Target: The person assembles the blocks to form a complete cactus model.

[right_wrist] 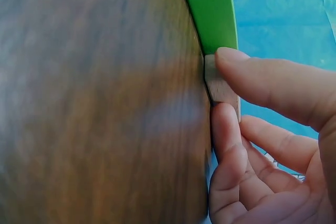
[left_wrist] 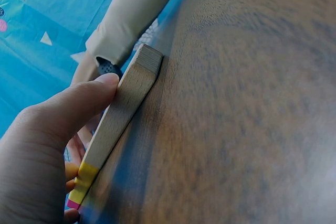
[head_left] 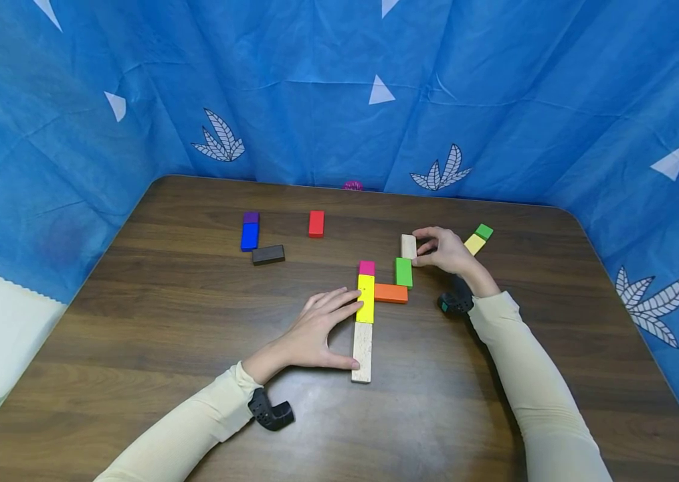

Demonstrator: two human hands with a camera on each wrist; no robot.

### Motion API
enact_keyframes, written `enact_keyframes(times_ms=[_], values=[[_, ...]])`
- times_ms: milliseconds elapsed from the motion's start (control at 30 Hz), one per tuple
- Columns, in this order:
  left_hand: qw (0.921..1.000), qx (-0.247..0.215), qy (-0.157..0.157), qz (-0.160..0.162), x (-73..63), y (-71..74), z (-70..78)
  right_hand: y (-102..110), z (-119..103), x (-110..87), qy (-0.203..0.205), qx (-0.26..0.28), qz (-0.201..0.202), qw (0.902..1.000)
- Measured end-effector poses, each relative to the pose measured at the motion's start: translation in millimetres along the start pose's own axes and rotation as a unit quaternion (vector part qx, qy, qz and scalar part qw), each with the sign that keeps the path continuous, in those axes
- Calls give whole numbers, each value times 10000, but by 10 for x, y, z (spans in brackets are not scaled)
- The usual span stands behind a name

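A column on the table joins a magenta block [head_left: 366, 268], a yellow block [head_left: 366, 304] and a long pale wooden block [head_left: 362, 355]. My left hand [head_left: 318, 331] is spread along its left side, fingertips against the yellow block and thumb against the long wooden one [left_wrist: 123, 98]. An orange block [head_left: 391, 293] extends rightward from the yellow block, and a green block [head_left: 403, 273] stands off its right end. Beyond the green block lies a short pale wooden block [head_left: 408, 247]. My right hand [head_left: 444, 251] pinches it at its right corners, the thumb beside the green block [right_wrist: 212, 11].
At the back left lie a purple block [head_left: 251, 217], a blue block [head_left: 249, 237] and a black block [head_left: 269, 255]. A red block [head_left: 316, 224] is at the back. Right of my right hand are a pale yellow block [head_left: 474, 244] and a small green block [head_left: 484, 231].
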State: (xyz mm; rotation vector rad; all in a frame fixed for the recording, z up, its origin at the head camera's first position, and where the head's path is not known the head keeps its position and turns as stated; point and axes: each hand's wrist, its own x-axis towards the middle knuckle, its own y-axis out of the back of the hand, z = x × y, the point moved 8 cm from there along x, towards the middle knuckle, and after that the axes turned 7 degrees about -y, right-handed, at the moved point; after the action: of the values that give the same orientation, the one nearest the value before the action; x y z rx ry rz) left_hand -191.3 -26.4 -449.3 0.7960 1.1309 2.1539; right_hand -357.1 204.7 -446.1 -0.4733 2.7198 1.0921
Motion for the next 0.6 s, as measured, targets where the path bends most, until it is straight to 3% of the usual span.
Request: enact_keyframes(times_ms=[233, 600], values=[[10000, 18, -64, 70, -22, 7, 6, -31, -26, -37, 68, 211, -165, 9996], [10000, -22, -71, 34, -49, -15, 3, -82, -63, -57, 223, 45, -110, 9997]])
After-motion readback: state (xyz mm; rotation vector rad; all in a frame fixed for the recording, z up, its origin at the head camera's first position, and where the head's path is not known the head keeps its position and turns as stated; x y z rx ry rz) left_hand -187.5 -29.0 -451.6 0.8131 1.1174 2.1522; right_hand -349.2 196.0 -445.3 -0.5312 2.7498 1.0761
